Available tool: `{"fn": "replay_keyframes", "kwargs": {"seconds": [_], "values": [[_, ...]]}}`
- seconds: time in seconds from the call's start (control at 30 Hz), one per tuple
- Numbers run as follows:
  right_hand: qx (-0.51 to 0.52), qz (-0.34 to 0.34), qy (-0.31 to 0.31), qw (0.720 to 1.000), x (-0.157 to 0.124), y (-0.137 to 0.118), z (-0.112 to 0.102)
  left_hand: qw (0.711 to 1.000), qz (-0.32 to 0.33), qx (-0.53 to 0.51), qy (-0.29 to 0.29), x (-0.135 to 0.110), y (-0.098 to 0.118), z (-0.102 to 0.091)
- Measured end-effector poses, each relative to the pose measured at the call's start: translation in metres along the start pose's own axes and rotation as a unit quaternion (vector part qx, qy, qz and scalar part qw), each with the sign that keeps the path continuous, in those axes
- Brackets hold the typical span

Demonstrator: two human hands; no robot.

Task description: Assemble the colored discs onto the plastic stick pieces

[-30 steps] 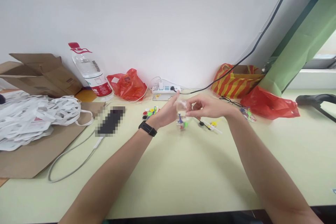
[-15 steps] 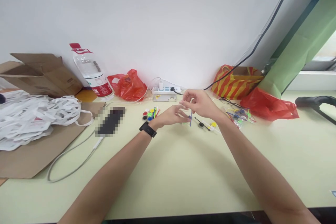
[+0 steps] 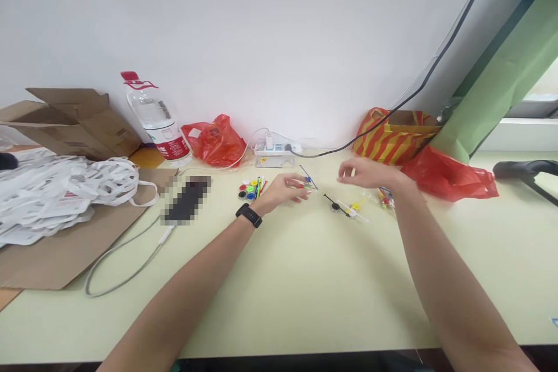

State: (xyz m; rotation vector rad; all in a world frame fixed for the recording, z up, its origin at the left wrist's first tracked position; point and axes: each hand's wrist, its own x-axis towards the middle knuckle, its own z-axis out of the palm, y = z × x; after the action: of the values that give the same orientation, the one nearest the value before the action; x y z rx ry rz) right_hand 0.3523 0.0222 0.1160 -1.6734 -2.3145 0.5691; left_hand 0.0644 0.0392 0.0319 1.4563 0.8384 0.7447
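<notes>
My left hand [image 3: 283,189] hovers low over the pale green table [image 3: 305,279], a black watch on its wrist. Its fingers are closed on a few small coloured sticks [image 3: 307,179]; a thin blue one pokes out to the right. Just left of it lies a cluster of coloured discs and sticks [image 3: 250,189]. My right hand [image 3: 366,173] is held a little apart to the right, fingers curled and tips pinched; I cannot make out anything in them. Below it lie a black disc on a stick [image 3: 335,205], a yellow piece [image 3: 356,207] and more coloured pieces [image 3: 385,197].
Along the wall stand a power strip [image 3: 272,157], a red bag [image 3: 215,140], a water bottle [image 3: 157,119], a cardboard box [image 3: 74,122] and a striped bag [image 3: 392,136]. White bags [image 3: 56,186] on cardboard, a blurred phone [image 3: 185,200] with a cable [image 3: 126,267] lie left. Another red bag [image 3: 444,174] lies right.
My hands were together at the middle; the right hand has drawn away to the right, while the left hand lowered and keeps the small sticks. The view shifted slightly.
</notes>
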Motion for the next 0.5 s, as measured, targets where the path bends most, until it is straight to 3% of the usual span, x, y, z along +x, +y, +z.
{"fn": "replay_keyframes", "kwargs": {"seconds": [0.1,0.2,0.37,0.5], "values": [[-0.017,0.050,-0.159,0.986,0.009,0.009,0.019,0.999,-0.002,0.054,0.005,-0.002,-0.001,0.001],[0.016,0.063,-0.248,0.967,0.019,0.007,0.035,0.993,-0.010,0.114,-0.031,-0.004,-0.004,0.003],[0.091,0.062,-0.285,0.952,0.027,0.007,0.044,0.993,0.022,0.116,-0.024,-0.003,-0.011,0.007],[0.143,0.081,-0.266,0.950,0.024,0.014,0.037,0.995,0.015,0.093,-0.029,-0.002,-0.013,0.007]]}}
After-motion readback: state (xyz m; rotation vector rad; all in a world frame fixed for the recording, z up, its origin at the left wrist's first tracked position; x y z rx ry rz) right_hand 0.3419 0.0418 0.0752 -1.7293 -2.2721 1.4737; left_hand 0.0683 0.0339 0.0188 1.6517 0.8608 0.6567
